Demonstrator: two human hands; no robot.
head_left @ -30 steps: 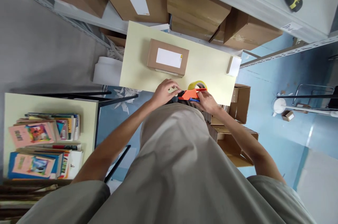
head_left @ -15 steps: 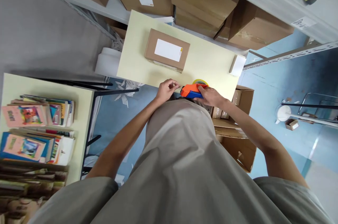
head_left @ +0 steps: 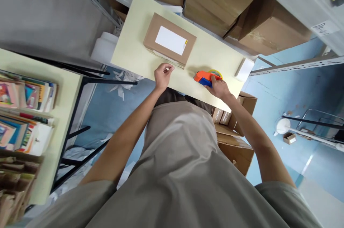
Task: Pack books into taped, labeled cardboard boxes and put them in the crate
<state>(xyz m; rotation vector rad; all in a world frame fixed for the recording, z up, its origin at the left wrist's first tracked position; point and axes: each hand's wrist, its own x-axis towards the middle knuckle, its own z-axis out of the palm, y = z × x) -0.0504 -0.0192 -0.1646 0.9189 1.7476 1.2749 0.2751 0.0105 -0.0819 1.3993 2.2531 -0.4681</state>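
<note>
Orange tape dispenser (head_left: 207,77) clamped in a worker's right hand (head_left: 219,87) near the pale table's (head_left: 129,52) front edge.
Left hand (head_left: 162,75), fingers pinched together on nothing discernible, hovers beside the labelled cardboard parcel (head_left: 170,44). Steadying that parcel before running tape looks wise. Half a second earlier both hands sat closer together; the dispenser has since shifted right, the left hand toward the parcel.

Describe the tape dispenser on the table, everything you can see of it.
The tape dispenser is a hand-held kind with an orange plastic body, a blue grip part and a yellowish roll of tape behind it. It lies low on the pale yellow table, near the front edge, to the right of the labelled cardboard box. The right hand grips its handle end; the left hand is apart from it.
</note>
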